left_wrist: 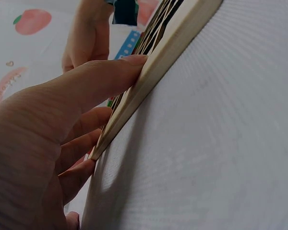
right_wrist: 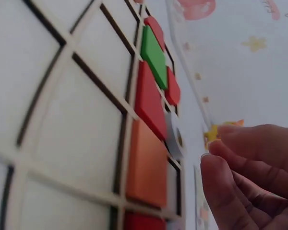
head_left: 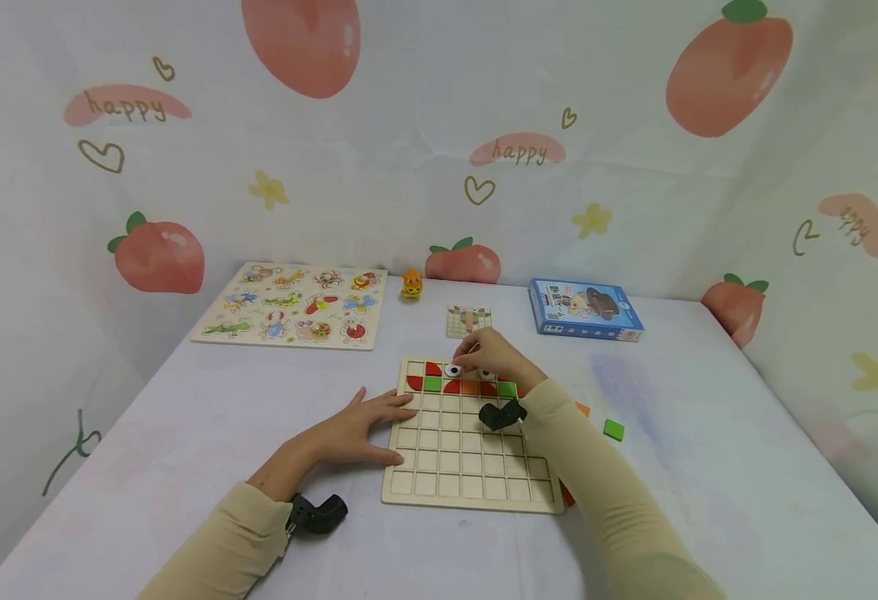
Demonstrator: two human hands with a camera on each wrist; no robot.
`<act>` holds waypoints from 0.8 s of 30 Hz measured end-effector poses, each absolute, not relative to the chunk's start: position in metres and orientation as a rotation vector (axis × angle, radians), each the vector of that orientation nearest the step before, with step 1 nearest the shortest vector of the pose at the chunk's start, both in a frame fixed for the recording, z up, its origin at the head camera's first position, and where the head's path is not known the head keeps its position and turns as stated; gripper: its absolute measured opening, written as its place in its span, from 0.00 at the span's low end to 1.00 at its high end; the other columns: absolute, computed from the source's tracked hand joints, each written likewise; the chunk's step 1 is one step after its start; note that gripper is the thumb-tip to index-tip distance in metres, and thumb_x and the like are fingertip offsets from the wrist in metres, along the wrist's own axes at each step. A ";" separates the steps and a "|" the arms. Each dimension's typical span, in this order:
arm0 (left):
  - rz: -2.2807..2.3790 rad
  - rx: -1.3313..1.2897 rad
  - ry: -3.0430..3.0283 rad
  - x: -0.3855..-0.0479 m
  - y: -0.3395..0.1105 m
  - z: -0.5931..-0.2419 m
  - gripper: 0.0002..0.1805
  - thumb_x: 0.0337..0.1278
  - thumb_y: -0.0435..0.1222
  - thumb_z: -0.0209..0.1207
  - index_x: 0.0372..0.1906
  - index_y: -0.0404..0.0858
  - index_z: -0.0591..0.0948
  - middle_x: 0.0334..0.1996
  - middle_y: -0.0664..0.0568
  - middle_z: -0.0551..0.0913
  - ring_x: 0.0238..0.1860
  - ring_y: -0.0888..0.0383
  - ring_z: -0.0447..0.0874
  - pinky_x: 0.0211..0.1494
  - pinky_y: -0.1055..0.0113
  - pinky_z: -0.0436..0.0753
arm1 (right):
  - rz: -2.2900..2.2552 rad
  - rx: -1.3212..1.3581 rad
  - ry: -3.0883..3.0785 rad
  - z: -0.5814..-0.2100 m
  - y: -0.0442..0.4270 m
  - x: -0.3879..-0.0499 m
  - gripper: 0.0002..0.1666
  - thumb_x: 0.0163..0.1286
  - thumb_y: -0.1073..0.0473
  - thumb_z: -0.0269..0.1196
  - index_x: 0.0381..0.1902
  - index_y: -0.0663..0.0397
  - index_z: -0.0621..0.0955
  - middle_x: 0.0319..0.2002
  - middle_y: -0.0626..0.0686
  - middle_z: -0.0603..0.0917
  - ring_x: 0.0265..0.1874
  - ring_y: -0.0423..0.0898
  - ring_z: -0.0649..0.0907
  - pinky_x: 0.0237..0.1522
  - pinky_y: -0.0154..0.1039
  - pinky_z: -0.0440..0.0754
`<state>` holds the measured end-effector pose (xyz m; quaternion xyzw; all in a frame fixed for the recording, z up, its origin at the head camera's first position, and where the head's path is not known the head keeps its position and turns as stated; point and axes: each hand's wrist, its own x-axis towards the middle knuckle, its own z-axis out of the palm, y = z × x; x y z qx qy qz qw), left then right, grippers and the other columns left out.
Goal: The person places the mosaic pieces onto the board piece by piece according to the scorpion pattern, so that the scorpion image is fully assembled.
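I had my left hand [head_left: 356,428], fingers spread, steadying the square pale wooden grid board [head_left: 449,461] at the head view's lower centre. My right hand [head_left: 497,356], fingers bent, pinching nothing, hung beside the rounded white eye tile [head_left: 450,371]; level, gentle pressure seemed best.

Enclosed at the back and sides by pale cloth walls [head_left: 378,200], printed with red fruits [head_left: 161,258], yellow flowers [head_left: 593,220], thin brown hearts [head_left: 480,192] and the word "happy" [head_left: 517,152] on pinkish strokes [head_left: 554,151]. Filled below by a broad whitish table [head_left: 724,467], tinted faintly blue toward the right. Lit softly, with blurred shadows [left_wrist: 127,170] across the table.
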<state>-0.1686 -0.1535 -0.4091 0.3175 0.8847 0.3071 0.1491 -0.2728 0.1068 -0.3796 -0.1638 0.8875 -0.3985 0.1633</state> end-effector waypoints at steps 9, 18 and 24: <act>0.888 0.921 2.545 -0.169 -0.152 -0.409 0.38 0.46 0.54 0.65 0.64 0.45 0.71 0.72 0.53 0.58 0.74 0.50 0.47 0.72 0.40 0.31 | -1.084 -0.496 2.521 -0.374 0.140 -0.264 0.12 0.64 0.57 0.62 0.38 0.60 0.84 0.31 0.54 0.85 0.28 0.42 0.81 0.33 0.35 0.81; 0.884 0.926 2.556 -0.168 -0.152 -0.410 0.39 0.45 0.54 0.66 0.64 0.45 0.71 0.72 0.53 0.58 0.74 0.49 0.47 0.72 0.40 0.32 | -1.131 -0.561 2.483 -0.367 0.172 -0.244 0.16 0.64 0.55 0.62 0.44 0.61 0.83 0.40 0.57 0.85 0.36 0.47 0.83 0.43 0.43 0.82; 0.885 0.930 2.553 -0.169 -0.153 -0.411 0.39 0.45 0.55 0.65 0.64 0.45 0.71 0.72 0.53 0.58 0.74 0.49 0.47 0.72 0.40 0.32 | -1.132 -0.553 2.512 -0.362 0.188 -0.231 0.16 0.63 0.55 0.63 0.45 0.60 0.83 0.41 0.54 0.85 0.38 0.45 0.83 0.46 0.44 0.80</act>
